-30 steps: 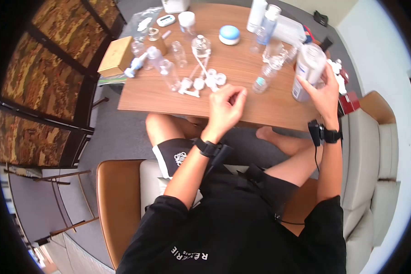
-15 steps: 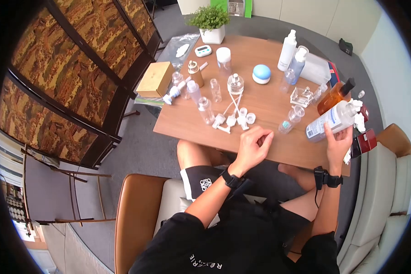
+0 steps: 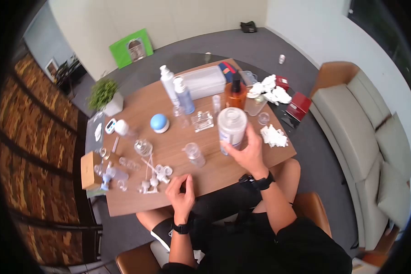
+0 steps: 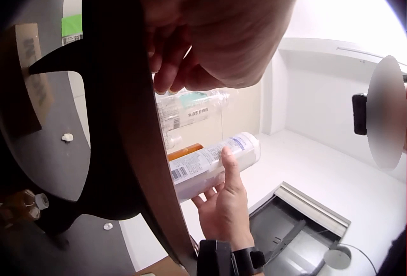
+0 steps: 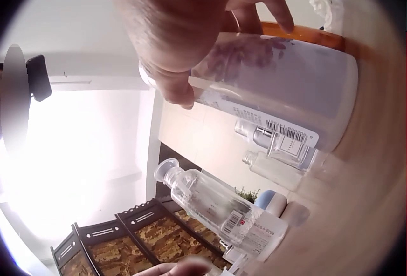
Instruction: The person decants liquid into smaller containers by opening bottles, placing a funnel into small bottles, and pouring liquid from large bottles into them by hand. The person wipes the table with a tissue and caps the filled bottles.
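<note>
A large clear bottle with a printed label (image 3: 232,123) is gripped round its side by the right hand (image 3: 251,150), thumb on the near side; its neck faces up in the head view. The right wrist view shows the same bottle (image 5: 280,85) close up, its base by the table. At the near table edge the left hand (image 3: 182,194) rests with loosely curled fingers, holding nothing. A small clear bottle (image 3: 195,155) stands between the hands. Behind the gripped bottle is an amber bottle with a black top (image 3: 235,95).
White pump heads with tubes (image 3: 154,181) lie left of the left hand. Farther back are a blue-and-white round object (image 3: 159,123), a clear square bottle (image 3: 202,121), two pump bottles and a plastic box (image 3: 205,81). Crumpled white tissues (image 3: 274,136) lie at the right.
The head view has swung round, bringing the sofa and the right side of the table into fuller view. The right hand still grips the large bottle, which now appears more upright.
</note>
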